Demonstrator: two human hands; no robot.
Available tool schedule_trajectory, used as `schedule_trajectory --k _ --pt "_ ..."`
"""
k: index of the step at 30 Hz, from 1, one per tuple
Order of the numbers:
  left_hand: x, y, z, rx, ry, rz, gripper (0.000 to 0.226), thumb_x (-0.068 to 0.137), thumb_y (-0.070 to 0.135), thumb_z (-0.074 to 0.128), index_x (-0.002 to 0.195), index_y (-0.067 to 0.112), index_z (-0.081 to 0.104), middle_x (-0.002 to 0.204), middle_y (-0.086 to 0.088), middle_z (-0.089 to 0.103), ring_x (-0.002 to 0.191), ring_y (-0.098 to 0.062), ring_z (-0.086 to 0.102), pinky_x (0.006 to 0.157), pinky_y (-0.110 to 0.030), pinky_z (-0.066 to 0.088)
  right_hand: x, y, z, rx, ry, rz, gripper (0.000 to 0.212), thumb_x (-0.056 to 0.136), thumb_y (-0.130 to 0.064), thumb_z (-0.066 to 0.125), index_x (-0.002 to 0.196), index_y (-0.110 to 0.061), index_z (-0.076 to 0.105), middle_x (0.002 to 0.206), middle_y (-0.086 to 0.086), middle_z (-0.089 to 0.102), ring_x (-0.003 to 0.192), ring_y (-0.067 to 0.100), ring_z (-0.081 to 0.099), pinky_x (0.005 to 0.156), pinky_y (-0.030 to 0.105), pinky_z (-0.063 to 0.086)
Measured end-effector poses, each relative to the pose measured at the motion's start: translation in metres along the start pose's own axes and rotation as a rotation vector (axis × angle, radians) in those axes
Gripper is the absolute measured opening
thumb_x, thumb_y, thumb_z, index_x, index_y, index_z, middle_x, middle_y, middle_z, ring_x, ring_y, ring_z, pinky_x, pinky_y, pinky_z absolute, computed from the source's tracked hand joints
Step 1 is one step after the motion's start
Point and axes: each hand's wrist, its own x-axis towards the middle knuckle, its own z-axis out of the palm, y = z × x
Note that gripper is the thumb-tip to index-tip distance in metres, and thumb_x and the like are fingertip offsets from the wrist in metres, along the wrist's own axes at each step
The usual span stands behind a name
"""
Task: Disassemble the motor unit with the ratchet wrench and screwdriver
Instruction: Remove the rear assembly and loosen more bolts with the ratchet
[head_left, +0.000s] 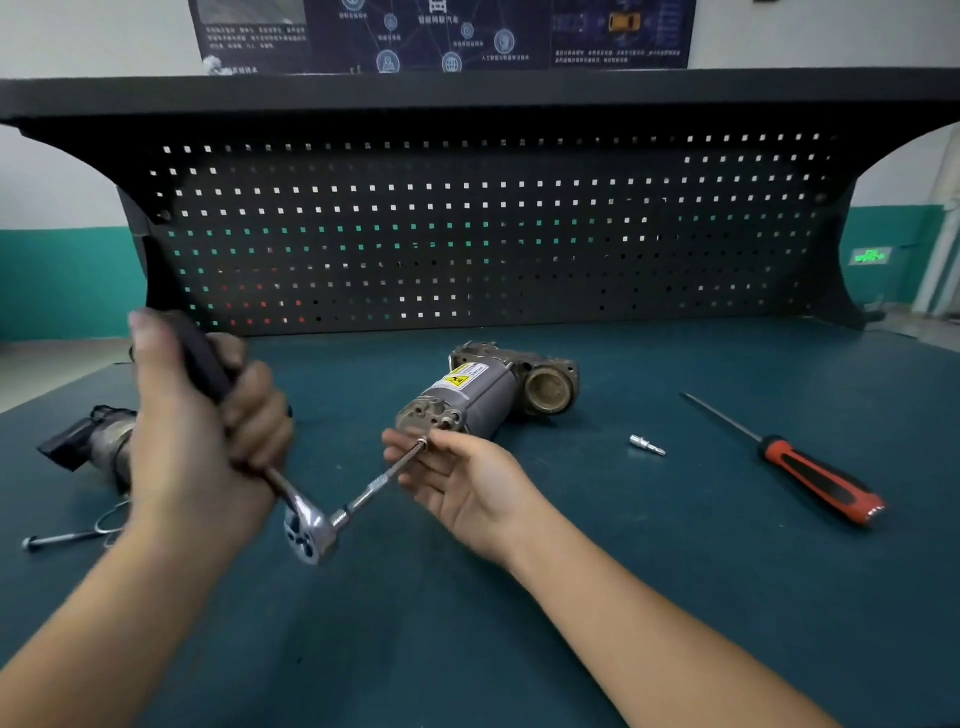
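Lying on its side mid-counter (571, 597): motor unit (470, 395), a grey metal can with a yellow warning label. Cast end plate turned toward the camera, bulkier cast housing at the far end. Probably heavy and fully rigid, with dull, grimy metal that should not be slippery. Round enough to roll under a sideways pull, so best steadied by pressing down on the can or bracing the blocky far housing.

Left grip (208, 431) wrapped tight round the black handle of the ratchet wrench (311, 530), blurred. Wrench head low, just above the counter. Thin extension bar (374, 486) running up and to the right, with its tip at the end plate near a bolt hole. Cannot tell whether seated on a bolt.

Right grip (462, 483) open, palm up, fingertips lightly cradling the bar's tip just beside the end plate, clamped on nothing.

As a judgement: stiff bar, but long and slim, so likely to wobble off a small bolt head. Worth guiding at the tip and pulling the handle square to the bar. Nothing pinning the motor unit down at present.

Lying well to the right, untouched: screwdriver (810, 467) with a red and black handle. Between it and the motor unit, a small socket bit (647, 446). Off to the left, a second dirty part (98, 441), a long bolt (67, 538) and a wire clip (111, 519).
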Motion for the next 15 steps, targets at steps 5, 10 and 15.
schedule_trajectory --k 5,10,15 --pt "0.02 -0.007 -0.024 -0.193 0.092 -0.148 0.045 0.093 0.047 0.032 0.059 0.019 0.031 0.039 0.006 0.02 0.028 -0.008 0.021 0.03 -0.016 0.017 0.002 0.003 0.001 -0.113 0.043 -0.049 0.02 0.096 -0.011 0.046 0.081 -0.01 0.059 0.061 -0.004 0.07 0.053 0.005 0.066 0.049 0.014 0.05" --pt "-0.014 -0.025 -0.022 0.822 -0.791 0.501 0.047 0.095 0.049 0.032 0.066 0.022 0.056 0.051 0.003 0.041 0.046 -0.007 0.036 0.042 -0.01 0.028 0.004 0.005 0.001 -0.213 0.123 -0.059 0.016 0.091 -0.018 0.056 0.076 -0.014 0.059 0.054 -0.006 0.068 0.046 0.001 0.062 0.045 0.012 0.047" --pt "-0.038 -0.03 -0.001 0.963 -0.912 0.668 0.044 0.094 0.053 0.034 0.072 0.024 0.057 0.054 0.006 0.046 0.042 -0.006 0.04 0.041 -0.013 0.03 0.004 0.006 -0.002 -0.17 0.1 -0.005 0.018 0.094 -0.026 0.051 0.081 -0.015 0.058 0.061 -0.005 0.07 0.051 0.003 0.064 0.047 0.014 0.048"
